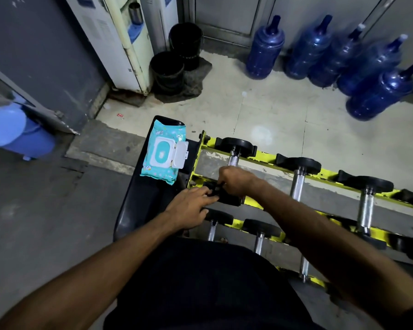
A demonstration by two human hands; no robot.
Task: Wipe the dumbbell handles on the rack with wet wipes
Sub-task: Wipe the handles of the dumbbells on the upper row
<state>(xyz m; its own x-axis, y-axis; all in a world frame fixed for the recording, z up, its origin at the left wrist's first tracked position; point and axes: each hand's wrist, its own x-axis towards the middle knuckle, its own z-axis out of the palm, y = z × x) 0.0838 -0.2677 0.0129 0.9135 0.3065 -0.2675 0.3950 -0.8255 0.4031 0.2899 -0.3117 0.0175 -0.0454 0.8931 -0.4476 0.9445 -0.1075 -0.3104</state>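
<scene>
A yellow two-tier rack (266, 159) holds several dumbbells with black heads and chrome handles. My right hand (234, 181) is curled round the near part of the handle of the leftmost top dumbbell (233, 158). My left hand (191, 207) lies with its fingers stretched onto that dumbbell's near black head (228, 198). No wipe shows in either hand. A teal pack of wet wipes (163, 153) with its white lid flipped open lies on a black seat (138, 201) just left of the rack. The other top-tier handles (298, 184) (366, 208) are untouched.
Lower-tier dumbbells (259, 241) sit close to my body. Several blue water jugs (265, 51) stand along the far wall. Two black buckets (168, 72) and a water dispenser (119, 44) are at the back left, with a blue bin (17, 132) on the far left.
</scene>
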